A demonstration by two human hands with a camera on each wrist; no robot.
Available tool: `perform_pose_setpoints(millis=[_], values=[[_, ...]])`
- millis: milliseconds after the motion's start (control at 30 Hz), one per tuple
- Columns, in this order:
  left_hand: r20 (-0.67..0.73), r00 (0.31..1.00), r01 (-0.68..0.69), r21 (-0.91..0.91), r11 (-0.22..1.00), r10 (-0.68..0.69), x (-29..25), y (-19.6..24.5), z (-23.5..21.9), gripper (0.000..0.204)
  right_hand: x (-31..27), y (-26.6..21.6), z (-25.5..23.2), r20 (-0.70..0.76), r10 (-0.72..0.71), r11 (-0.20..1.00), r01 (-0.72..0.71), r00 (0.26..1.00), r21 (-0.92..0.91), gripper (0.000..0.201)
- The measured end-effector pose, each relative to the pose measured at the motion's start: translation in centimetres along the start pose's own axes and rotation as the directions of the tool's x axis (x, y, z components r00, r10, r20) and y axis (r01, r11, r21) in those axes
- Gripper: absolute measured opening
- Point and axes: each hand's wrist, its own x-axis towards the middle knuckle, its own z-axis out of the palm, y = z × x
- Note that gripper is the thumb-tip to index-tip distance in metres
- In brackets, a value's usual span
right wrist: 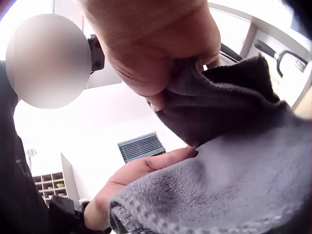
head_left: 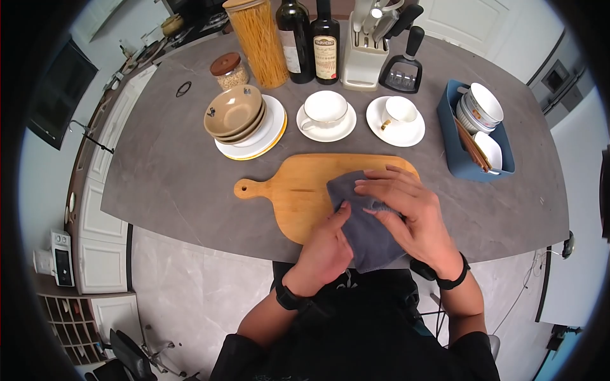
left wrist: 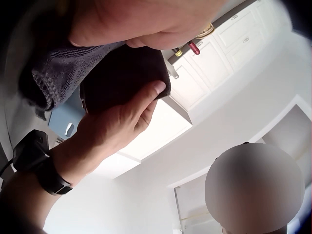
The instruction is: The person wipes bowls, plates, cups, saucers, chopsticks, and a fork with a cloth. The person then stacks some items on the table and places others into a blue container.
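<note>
A dark grey cloth [head_left: 368, 238], softly folded, is held between both hands over the near right part of a wooden cutting board [head_left: 295, 190]. My left hand [head_left: 325, 255] grips its left side, with the thumb lying on top. On the other side, my right hand [head_left: 416, 213] pinches the cloth near its upper right, fingers bent over it. From the right wrist, the cloth [right wrist: 219, 180] shows a raised fold and a stitched edge, and the left hand [right wrist: 146, 168] reaches underneath. In the left wrist view the right thumb [left wrist: 151, 92] presses on the dark fabric.
Beyond the board stand a cup [head_left: 325, 108] and a smaller cup [head_left: 400, 109] on saucers. Stacked brown bowls [head_left: 232, 114] sit on plates at left. A blue bin [head_left: 473, 168] holds bowls at right. Bottles [head_left: 326, 51], a pasta jar [head_left: 257, 44] and a knife block [head_left: 363, 63] line the back.
</note>
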Motion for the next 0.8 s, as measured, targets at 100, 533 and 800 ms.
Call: perform_pose_setpoints(millis=[100, 533, 800], values=[[-0.007, 1.0, 0.018, 0.019, 1.0, -0.018, -0.1, 0.9, 0.3, 0.042, -0.2, -0.6, -1.1, 0.14, -0.174, 0.968, 0.196, 0.975, -0.155, 0.038], [0.055, 0.998, -0.013, 0.037, 0.999, 0.011, 0.1, 2.8, 1.4, 0.053, -3.8, -1.1, 0.7, 0.343, -0.269, 0.841, 0.393, 0.9, -0.372, 0.037], [0.077, 0.994, -0.102, 0.397, 0.912, 0.077, -1.6, 3.3, 2.5, 0.042, -2.6, -0.7, -2.0, 0.042, -0.053, 0.997, 0.055, 0.998, -0.058, 0.07]])
